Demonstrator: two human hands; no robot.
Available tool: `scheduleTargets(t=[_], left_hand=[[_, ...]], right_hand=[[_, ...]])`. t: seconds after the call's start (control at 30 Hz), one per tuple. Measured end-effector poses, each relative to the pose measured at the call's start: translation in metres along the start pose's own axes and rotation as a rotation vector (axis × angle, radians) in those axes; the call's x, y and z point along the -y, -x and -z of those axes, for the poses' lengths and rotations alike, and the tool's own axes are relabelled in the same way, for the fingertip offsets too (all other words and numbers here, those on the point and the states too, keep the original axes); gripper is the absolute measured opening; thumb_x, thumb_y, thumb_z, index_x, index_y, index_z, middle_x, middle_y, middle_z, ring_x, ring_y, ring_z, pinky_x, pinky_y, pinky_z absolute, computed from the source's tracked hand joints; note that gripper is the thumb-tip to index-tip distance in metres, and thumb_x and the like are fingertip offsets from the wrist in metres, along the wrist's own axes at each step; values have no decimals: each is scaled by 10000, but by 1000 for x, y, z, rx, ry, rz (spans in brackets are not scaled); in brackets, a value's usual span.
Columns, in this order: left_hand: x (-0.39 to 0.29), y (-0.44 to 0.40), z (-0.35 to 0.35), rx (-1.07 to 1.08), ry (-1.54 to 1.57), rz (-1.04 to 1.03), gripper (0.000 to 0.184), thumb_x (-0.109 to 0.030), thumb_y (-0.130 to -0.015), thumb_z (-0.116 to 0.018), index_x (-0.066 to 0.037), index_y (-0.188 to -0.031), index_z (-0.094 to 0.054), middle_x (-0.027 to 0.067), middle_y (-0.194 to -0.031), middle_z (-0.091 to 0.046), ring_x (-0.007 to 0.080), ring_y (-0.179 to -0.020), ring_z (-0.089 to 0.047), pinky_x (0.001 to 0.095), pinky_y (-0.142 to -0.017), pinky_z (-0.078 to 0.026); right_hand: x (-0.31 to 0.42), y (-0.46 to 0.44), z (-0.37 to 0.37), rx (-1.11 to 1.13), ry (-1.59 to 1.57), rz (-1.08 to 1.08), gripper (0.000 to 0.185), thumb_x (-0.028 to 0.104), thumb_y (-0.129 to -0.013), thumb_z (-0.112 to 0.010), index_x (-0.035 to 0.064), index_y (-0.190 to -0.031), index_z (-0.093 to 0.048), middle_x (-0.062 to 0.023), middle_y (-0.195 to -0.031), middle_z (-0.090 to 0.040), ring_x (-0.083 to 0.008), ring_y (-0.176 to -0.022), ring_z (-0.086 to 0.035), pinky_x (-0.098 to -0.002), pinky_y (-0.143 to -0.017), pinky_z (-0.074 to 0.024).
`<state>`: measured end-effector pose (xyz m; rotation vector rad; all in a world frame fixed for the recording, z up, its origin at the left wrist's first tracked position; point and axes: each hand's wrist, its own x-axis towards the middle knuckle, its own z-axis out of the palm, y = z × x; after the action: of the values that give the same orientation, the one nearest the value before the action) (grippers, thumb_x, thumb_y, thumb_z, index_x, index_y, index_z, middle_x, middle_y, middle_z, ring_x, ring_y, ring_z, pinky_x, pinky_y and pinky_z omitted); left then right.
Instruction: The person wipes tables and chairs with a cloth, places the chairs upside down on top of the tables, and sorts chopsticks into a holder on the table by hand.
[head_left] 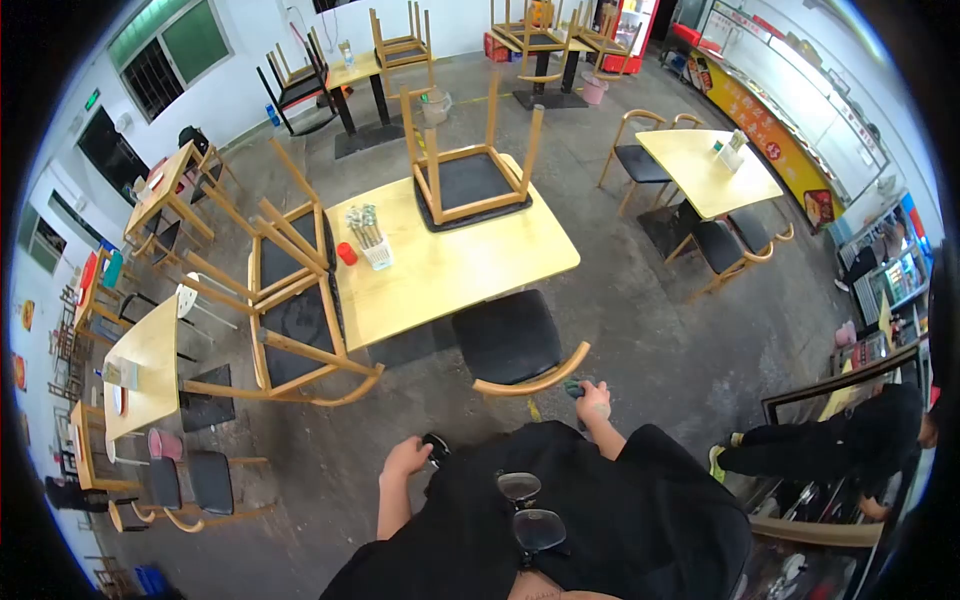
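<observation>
My left hand (405,459) hangs low at my side, its fingers loosely bent and nothing visible in them. Just beside it shows a black shoe (436,449) on the floor. Held out in front of me, my right hand (594,403) is closed on a small dark grey-green cloth (573,388), bunched at the fingertips. Close ahead of that hand stands a wooden chair with a black seat (508,337), upright at the near side of a light wooden table (470,262). The cloth is apart from the chair's curved backrest, as far as I can see.
Upturned chairs (472,187) rest on the table, beside a chopstick holder (376,254) and red container (346,253). More stacked chairs (295,310) stand left. Another table (708,170) is at right, before a food counter (765,130). A person in black (840,440) is at right.
</observation>
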<state>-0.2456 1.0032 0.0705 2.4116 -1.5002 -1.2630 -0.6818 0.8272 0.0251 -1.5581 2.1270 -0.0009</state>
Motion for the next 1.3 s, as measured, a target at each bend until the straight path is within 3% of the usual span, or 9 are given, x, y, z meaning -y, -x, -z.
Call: scheduleTargets(t=[0.13, 0.23, 0.33, 0.5, 0.57, 0.73, 1.03, 1.23, 1.3], left_hand=[[-67, -11, -16, -70, 43, -40, 493, -441, -942, -620, -23, -1202, -657, 232, -1120, -703, 406, -1094, -656, 468, -926, -517], [-120, -15, -19, -123, 146, -49, 511, -429, -942, -627, -14, -1240, -641, 237, -1129, -700, 390, -1100, -661, 454, -934, -518], [-154, -15, -30, -133, 187, -87, 537, -421, -940, -633, -8, -1283, -619, 240, -1149, -696, 376, -1113, -661, 445, -949, -516], [-176, -20, -27, -22, 51, -136, 547, -426, -940, -624, -20, -1306, -607, 237, -1213, -676, 386, -1164, -632, 452, -977, -507], [-184, -19, -21, -17, -59, -107, 532, -424, -945, -604, -13, -1282, -620, 230, -1235, -668, 386, -1183, -619, 467, -984, -501], [-207, -42, -18, 28, -187, -181, 508, -420, -947, -597, -13, -1248, -637, 228, -1227, -670, 379, -1181, -622, 474, -982, -501], [-257, -98, -17, 164, -150, -231, 517, -432, -936, -621, -17, -1243, -649, 216, -1162, -703, 388, -1126, -657, 464, -965, -517], [-254, -143, 10, 29, -44, -198, 526, -426, -949, -613, -6, -1266, -637, 241, -1235, -667, 383, -1187, -625, 469, -998, -499], [-249, -162, 23, 13, -30, -167, 528, -431, -953, -606, -7, -1266, -637, 238, -1267, -653, 384, -1209, -609, 468, -1015, -490]], right_hand=[[-67, -17, 12, 24, 14, -77, 401, 143, -857, -658, 245, -1243, -677, -171, -1338, -494, -381, -1260, -509, -466, -1023, -494], [-143, -23, -4, 2, -64, -179, 389, 144, -818, -649, 161, -1203, -705, -199, -1241, -647, -385, -1229, -566, -453, -1042, -479], [-198, -22, -5, 62, -72, -382, 422, 183, -808, -665, 108, -1222, -704, -208, -1214, -690, -370, -1222, -601, -442, -1049, -478], [-238, -9, -13, 123, -160, -419, 438, 175, -811, -654, 107, -1241, -698, -207, -1295, -629, -385, -1183, -629, -445, -1022, -498], [-244, -7, -16, 235, -221, -387, 439, 160, -858, -641, 190, -1295, -677, -198, -1448, -501, -381, -1220, -589, -441, -1048, -482], [-253, -2, -33, 59, -284, -262, 388, 142, -798, -635, 104, -1169, -741, -241, -1181, -677, -401, -1178, -608, -439, -1040, -474], [-247, -25, -7, 155, -198, -395, 496, 135, -811, -654, 110, -1306, -662, -220, -1358, -586, -368, -1278, -551, -427, -1081, -449], [-200, -68, 29, 199, -156, -384, 491, 167, -820, -680, 96, -1305, -660, -230, -1324, -590, -396, -1251, -562, -449, -1068, -458], [-173, -93, 35, 73, -81, -292, 487, 185, -781, -694, 82, -1257, -681, -232, -1264, -621, -405, -1197, -589, -454, -1034, -480]])
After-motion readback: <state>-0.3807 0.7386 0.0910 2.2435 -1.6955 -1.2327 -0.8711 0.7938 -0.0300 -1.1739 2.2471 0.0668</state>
